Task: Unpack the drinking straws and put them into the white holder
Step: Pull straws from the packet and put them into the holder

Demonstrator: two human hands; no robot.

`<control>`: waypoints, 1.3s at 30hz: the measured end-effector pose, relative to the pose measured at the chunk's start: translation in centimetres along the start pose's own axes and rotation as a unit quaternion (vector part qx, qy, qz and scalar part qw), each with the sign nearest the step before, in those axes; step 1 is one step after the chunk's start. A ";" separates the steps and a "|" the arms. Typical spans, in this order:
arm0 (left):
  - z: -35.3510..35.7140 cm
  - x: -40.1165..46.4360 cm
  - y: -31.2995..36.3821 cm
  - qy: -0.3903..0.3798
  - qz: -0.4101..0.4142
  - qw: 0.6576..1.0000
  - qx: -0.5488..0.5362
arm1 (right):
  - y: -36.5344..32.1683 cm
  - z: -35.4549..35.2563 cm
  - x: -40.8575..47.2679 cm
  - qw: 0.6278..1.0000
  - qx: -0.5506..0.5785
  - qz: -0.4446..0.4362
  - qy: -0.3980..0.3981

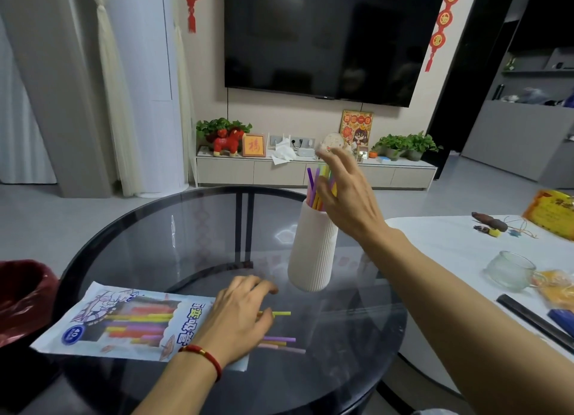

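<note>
Head view, landmark = white holder, ribbed, standing upright on the round dark glass table, right of table centre. A bunch of coloured straws (purple, yellow, pink, green) stands in it, tops fanning out above the rim.

Right hand is just above and right of the holder's mouth, fingers spread and loose, covering part of the straw tops; looks released, not gripping anything, though whether the palm touches the straws cannot be told.

Left hand sits in front-left of the holder, low on the table, over the open end of the straw package. Fingers are curled down onto the loose straws; whether they pinch one cannot be told. Red bracelet on that wrist.

Package lies flat, well left and nearer than the holder, printed plastic with more straws visible through its window. Loose straws stick out from under the left hand toward the holder's side: a yellow-green one, a purple one, pink ones, all lying on the glass in front of the holder.

Red-lined bin far left of the holder, beside the table. Glass cup right of the holder on a white table. TV on the wall behind the holder.
</note>
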State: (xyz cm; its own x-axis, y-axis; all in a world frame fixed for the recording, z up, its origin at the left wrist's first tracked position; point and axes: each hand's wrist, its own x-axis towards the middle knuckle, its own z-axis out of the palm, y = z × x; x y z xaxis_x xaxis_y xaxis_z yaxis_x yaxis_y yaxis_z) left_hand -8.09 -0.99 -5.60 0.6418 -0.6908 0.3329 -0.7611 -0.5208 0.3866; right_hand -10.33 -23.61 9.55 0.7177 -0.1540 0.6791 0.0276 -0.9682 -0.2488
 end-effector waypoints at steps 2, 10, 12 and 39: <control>-0.2 0.0 0.0 -0.001 -0.002 1.000 -0.002 | -0.1 -0.2 0.3 1.000 0.001 -0.002 0.004; -1.6 -0.6 -1.2 -0.125 -0.028 0.989 0.073 | 0.2 -0.7 0.0 0.999 -0.004 -0.007 -0.037; -1.7 -1.4 -2.3 -0.227 -0.052 0.964 0.128 | -0.1 -1.0 -1.0 0.998 0.012 -0.040 0.051; -1.3 -1.1 -1.0 -0.141 -0.022 0.973 0.183 | -2.4 9.7 -19.3 0.833 0.466 0.282 -0.096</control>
State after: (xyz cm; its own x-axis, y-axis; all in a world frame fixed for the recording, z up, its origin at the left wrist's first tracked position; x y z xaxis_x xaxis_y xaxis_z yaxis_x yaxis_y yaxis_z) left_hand -7.93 0.94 -5.24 0.6626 -0.7470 0.0541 -0.7490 -0.6611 0.0449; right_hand -17.51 -16.40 -9.71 0.8950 -0.4116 0.1719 0.1125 -0.1647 -0.9799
